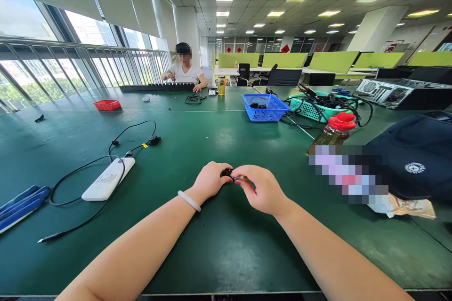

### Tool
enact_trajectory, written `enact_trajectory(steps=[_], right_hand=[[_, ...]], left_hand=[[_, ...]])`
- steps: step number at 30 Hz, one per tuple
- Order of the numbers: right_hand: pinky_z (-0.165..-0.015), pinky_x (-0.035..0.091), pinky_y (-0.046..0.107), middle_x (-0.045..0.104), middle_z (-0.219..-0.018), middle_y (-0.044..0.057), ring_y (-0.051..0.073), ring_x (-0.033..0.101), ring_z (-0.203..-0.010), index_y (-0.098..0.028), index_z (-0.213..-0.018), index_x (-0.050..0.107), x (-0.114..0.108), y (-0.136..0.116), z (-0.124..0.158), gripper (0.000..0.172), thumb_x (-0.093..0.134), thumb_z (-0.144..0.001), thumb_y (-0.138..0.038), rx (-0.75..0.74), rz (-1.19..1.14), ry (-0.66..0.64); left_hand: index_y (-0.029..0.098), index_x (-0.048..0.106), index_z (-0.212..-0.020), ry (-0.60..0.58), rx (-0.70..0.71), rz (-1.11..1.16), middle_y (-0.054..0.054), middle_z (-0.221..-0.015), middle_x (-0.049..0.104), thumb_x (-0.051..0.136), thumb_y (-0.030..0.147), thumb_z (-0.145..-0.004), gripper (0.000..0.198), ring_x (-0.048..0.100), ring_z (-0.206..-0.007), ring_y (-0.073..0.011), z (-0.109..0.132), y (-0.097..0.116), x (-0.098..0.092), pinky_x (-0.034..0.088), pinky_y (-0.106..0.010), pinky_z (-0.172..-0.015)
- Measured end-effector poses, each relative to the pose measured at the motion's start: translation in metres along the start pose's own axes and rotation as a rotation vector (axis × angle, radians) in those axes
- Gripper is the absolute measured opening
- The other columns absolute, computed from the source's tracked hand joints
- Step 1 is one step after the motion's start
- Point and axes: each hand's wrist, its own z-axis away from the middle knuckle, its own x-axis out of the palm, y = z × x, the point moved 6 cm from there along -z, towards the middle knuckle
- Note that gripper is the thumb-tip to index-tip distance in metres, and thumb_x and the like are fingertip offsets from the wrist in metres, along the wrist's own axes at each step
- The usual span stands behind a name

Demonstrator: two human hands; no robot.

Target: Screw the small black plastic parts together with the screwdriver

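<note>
Both my hands meet over the green table [219, 240], just in front of me. My left hand [209, 181], with a pale bangle on its wrist, is closed around a small black part [227, 173]. My right hand [260, 189] pinches the same black part from the right with thumb and fingers; a thin metal bit shows at its fingertips. What the part is I cannot make out. Most of it is hidden by my fingers.
A white power bank [108, 178] with black cables lies to the left, blue tools [21, 202] at the left edge. A blue basket [264, 106], a green basket [314, 106] of cables, a red-capped bottle [335, 130] and a dark bag [413, 160] stand right. A person [183, 71] sits at the far side.
</note>
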Motion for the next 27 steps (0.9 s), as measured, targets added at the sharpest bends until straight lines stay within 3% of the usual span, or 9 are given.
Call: enact_trajectory(steps=[7,17,27], right_hand=[[-0.072,0.053,0.032,0.07,-0.08,0.001,0.016,0.064,-0.074,-0.022,-0.087,0.059,0.015,-0.025,0.0,0.021,0.051,-0.083,-0.004,-0.238,0.025,-0.135],[-0.074,0.051,0.031,0.07,-0.079,0.001,0.015,0.061,-0.074,-0.022,-0.084,0.061,0.018,-0.032,0.001,0.024,0.048,-0.084,-0.003,-0.298,0.109,-0.212],[-0.075,0.046,0.03,0.066,-0.078,0.0,0.015,0.056,-0.075,-0.023,-0.081,0.065,0.049,-0.038,0.013,0.019,0.056,-0.08,-0.006,-0.384,0.165,-0.445]], left_hand=[[0.024,0.07,-0.115,0.002,-0.02,0.002,-0.003,-0.112,0.072,0.059,0.023,-0.084,0.033,0.062,-0.104,-0.0237,0.002,0.0,-0.001,0.049,-0.037,-0.095],[0.024,0.07,-0.115,0.019,-0.032,-0.004,-0.004,-0.11,0.072,0.057,0.023,-0.084,0.034,0.063,-0.103,-0.024,0.001,-0.003,0.001,0.05,-0.038,-0.094],[0.024,0.069,-0.117,0.01,-0.073,0.001,-0.005,-0.108,0.072,0.061,0.025,-0.085,0.033,0.062,-0.106,-0.024,0.001,-0.002,-0.001,0.049,-0.038,-0.097]])
